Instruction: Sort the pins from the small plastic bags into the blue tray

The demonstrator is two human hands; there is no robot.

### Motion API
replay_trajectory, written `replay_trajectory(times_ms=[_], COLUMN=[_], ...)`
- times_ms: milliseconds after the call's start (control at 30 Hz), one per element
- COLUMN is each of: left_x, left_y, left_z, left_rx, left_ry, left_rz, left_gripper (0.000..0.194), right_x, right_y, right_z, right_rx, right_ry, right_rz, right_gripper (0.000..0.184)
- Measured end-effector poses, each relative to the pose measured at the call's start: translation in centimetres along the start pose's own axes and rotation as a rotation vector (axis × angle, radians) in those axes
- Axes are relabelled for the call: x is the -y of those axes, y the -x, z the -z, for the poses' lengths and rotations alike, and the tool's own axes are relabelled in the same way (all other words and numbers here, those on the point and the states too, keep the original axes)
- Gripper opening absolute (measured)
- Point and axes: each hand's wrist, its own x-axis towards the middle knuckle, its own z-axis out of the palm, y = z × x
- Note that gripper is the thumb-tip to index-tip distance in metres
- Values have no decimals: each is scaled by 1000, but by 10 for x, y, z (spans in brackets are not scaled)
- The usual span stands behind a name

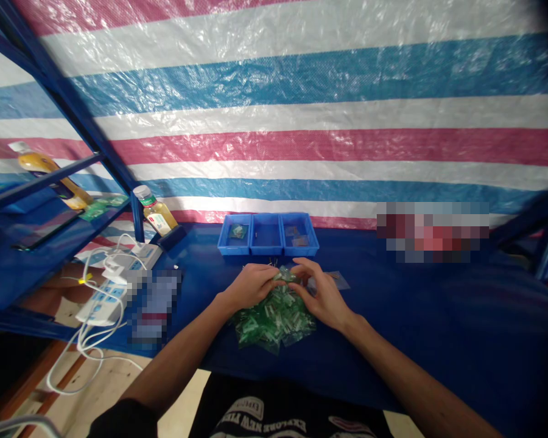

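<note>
A heap of small green plastic packets (271, 321) lies on the blue table covering (393, 304), right in front of me. My left hand (249, 286) and my right hand (322, 293) meet above the heap. Their fingertips close from both sides on a small green packet (284, 275) at its far end. A flat clear packet (334, 280) lies just beyond my right hand. Tiny metal-looking bits (272, 262) sit between my hands and the blue three-compartment tray (268, 242). That tray holds a small packet in its left compartment and flat packets in its right one.
A white power strip (103, 298) with tangled white cables lies to the left, beside a blurred patch (153, 304). Bottles (155, 210) stand on blue metal shelving (59, 225). A striped tarp (274, 109) hangs behind the table. Another blurred patch (432, 231) lies at the back right.
</note>
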Motion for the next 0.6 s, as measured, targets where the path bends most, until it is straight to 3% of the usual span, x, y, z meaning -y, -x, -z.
replay_trajectory(times_ms=[100,167,333,500,600], left_x=[0,-1,0,-1,-4], left_y=[0,0,2,3,0], left_z=[0,-1,-5,-1,6], left_rx=[0,-11,-148,-182,-194], left_ry=[12,35,173,208,215], left_rz=[25,68,183,76,-40], left_gripper=[36,29,37,26,31], right_x=[5,10,12,7,7], right_y=[-2,-5,-7,-5,-4], right_z=[3,6,8,10,10], right_rx=[37,29,-82,-102,-99], right_ry=[-32,-48,-62,-104,-97], right_rz=[100,110,-48,-142,-163], right_gripper=[20,16,12,20,26])
